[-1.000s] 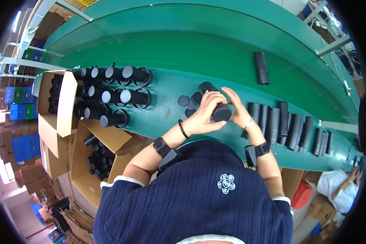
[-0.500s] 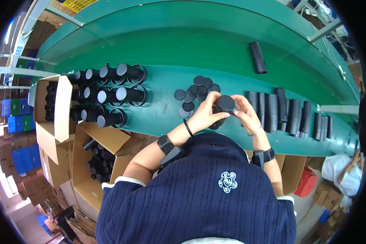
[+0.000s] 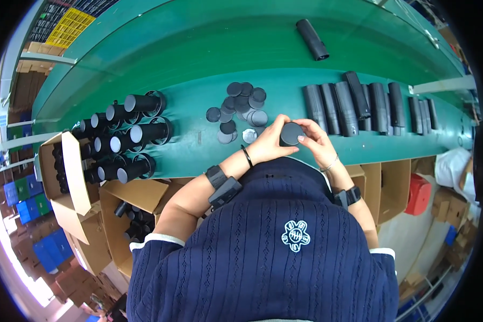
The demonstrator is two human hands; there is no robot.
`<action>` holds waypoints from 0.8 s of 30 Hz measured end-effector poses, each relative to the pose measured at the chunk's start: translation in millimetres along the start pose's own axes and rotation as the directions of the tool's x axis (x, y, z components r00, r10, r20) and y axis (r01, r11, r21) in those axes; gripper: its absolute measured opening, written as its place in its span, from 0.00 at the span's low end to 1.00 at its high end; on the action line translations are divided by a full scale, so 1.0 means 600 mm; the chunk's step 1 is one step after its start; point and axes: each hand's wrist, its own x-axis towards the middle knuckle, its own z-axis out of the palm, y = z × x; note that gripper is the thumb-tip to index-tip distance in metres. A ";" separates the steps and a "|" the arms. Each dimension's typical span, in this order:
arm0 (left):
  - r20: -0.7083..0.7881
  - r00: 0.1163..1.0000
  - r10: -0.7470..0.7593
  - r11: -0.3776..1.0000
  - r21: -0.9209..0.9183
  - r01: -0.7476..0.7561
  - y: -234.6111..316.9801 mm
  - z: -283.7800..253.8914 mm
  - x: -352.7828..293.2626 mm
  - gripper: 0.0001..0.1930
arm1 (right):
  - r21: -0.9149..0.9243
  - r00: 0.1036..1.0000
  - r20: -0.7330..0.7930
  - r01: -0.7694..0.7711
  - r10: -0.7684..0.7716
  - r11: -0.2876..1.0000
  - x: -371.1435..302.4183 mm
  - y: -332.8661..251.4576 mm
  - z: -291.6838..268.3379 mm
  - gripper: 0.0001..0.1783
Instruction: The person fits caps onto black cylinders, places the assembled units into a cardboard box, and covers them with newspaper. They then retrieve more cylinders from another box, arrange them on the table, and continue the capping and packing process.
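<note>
Close to my body, a black tube with a round, flat cap [image 3: 291,133] at its end is between my two hands. The cap faces up toward me and hides most of the tube below. My left hand [image 3: 270,141] is curled around its left side. From the right, my right hand [image 3: 319,144] grips the cap's edge, its thumb and fingertips pressed on the rim. Just beyond my left hand lies a loose pile of thin black discs [image 3: 242,103]. One disc [image 3: 249,135] near my left fingers looks paler and shiny.
Several black ribbed tubes [image 3: 346,110] lie in a row at the right of the green table [image 3: 193,155]. One more tube [image 3: 312,40] lies farther back. Capped black tubes with rings [image 3: 148,133] stand in rows at left, beside an open cardboard box [image 3: 76,173]. More boxes are below the table edge.
The capped tube has tipped so its round end now faces me, and its side is no longer visible. Both hands still hold it. The whole view has shifted, moving the table's contents up and left.
</note>
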 end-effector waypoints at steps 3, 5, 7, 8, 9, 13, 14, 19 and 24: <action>0.133 0.991 0.006 0.934 -0.354 0.042 -0.021 -0.001 -0.004 0.36 | 0.049 0.999 -0.047 -0.009 0.011 0.999 -0.006 -0.004 0.000 0.24; 0.219 0.973 -0.071 0.906 -0.393 0.155 -0.024 0.000 -0.007 0.33 | -0.019 0.998 -0.047 0.032 -0.033 0.999 -0.007 0.001 -0.004 0.23; 0.216 0.974 -0.071 0.922 -0.359 0.147 -0.010 0.001 -0.007 0.32 | -0.106 0.992 -0.071 0.097 -0.105 0.990 -0.008 0.007 -0.005 0.24; 0.205 0.977 -0.065 0.936 -0.326 0.131 -0.006 0.001 -0.008 0.32 | -0.106 0.992 -0.071 0.094 -0.102 0.990 -0.009 0.007 -0.003 0.24; 0.205 0.977 -0.066 0.935 -0.328 0.132 -0.006 0.001 -0.008 0.32 | -0.077 0.993 -0.064 0.091 -0.096 0.993 -0.009 0.005 -0.001 0.24; 0.186 0.978 -0.093 0.933 -0.326 0.151 -0.001 0.001 -0.005 0.31 | -0.047 0.995 -0.080 0.049 -0.052 0.998 -0.011 -0.009 0.014 0.25; 0.199 0.972 -0.125 0.909 -0.369 0.193 0.001 0.001 -0.005 0.30 | -0.046 0.996 -0.081 0.046 -0.049 0.998 -0.012 -0.007 0.014 0.25; 0.208 0.972 -0.109 0.950 -0.268 0.164 -0.008 0.003 -0.005 0.34 | -0.113 0.992 -0.112 0.048 -0.060 0.992 -0.015 0.008 0.008 0.28; 0.121 0.990 0.079 0.993 -0.097 -0.067 -0.007 0.001 -0.001 0.40 | -0.318 0.990 -0.018 0.126 -0.139 0.940 -0.011 -0.024 0.024 0.38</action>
